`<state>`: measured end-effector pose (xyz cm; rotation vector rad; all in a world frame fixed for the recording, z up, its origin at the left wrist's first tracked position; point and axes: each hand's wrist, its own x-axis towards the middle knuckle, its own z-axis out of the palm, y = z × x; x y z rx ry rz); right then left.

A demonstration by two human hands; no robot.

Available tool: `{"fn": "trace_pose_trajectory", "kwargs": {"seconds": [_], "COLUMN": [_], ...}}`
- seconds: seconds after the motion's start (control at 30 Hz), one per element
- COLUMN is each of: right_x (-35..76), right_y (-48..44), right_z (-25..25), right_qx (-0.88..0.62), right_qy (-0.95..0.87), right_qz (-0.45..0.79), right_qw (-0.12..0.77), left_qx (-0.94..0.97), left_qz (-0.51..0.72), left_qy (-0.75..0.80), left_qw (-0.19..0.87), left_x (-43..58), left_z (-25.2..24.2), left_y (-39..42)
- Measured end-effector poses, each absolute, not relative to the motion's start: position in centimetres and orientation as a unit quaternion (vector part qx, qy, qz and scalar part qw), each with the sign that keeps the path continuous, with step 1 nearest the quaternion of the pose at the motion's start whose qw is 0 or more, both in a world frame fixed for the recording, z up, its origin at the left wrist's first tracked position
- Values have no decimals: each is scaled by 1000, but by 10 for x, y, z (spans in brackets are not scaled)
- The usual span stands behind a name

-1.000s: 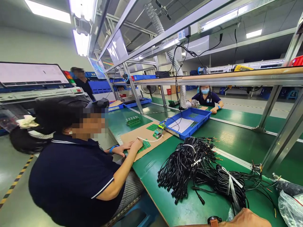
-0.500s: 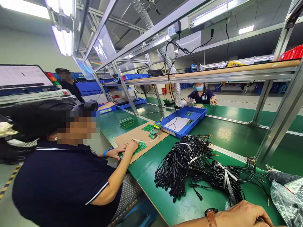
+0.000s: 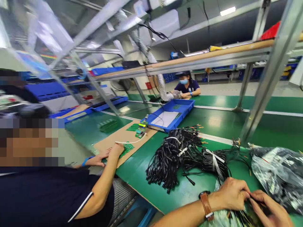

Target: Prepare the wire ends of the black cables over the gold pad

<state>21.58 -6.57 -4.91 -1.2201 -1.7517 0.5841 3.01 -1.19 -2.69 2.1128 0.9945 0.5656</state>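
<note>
My left hand (image 3: 233,194), with a brown-strapped watch (image 3: 206,206) on its wrist, is closed in a pinch at the lower right. Fingertip to fingertip with it, my right hand (image 3: 272,209) is also closed in a pinch. What looks like a thin dark cable runs between their fingers, mostly hidden. Under both hands lie loose wire ends (image 3: 245,217) and clear plastic (image 3: 220,222). Just beyond my left hand rest a coiled black cable bundle (image 3: 214,162) tied with white and a larger pile of black cables (image 3: 165,164) with connectors.
A crumpled clear bag (image 3: 281,176) lies at the right. A blue tray (image 3: 169,126) stands farther back. On the left, a co-worker's hands (image 3: 115,153) rest by green circuit boards (image 3: 127,148) on cardboard (image 3: 106,143). A metal frame post (image 3: 267,85) rises at the right.
My view has swung to the right. My left hand has risen further into view, and my right hand now shows, meeting it. The co-worker across the bench has lowered a hand.
</note>
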Motion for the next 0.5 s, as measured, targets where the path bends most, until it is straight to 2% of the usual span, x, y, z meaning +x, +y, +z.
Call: {"fn": "trace_pose_trajectory", "kwargs": {"seconds": [0.2, 0.5], "right_x": [203, 201], "right_y": [-73, -73], "right_z": [-13, -13], "right_qx": [-519, -524], "right_qy": [-711, -720], "right_qz": [238, 210], "right_qw": [411, 404], "left_qx": [794, 800], "left_qz": [289, 312], "left_qy": [361, 334], "left_qw": [395, 390], "left_x": [23, 20], "left_z": [-6, -9], "left_y": [-12, -12]}}
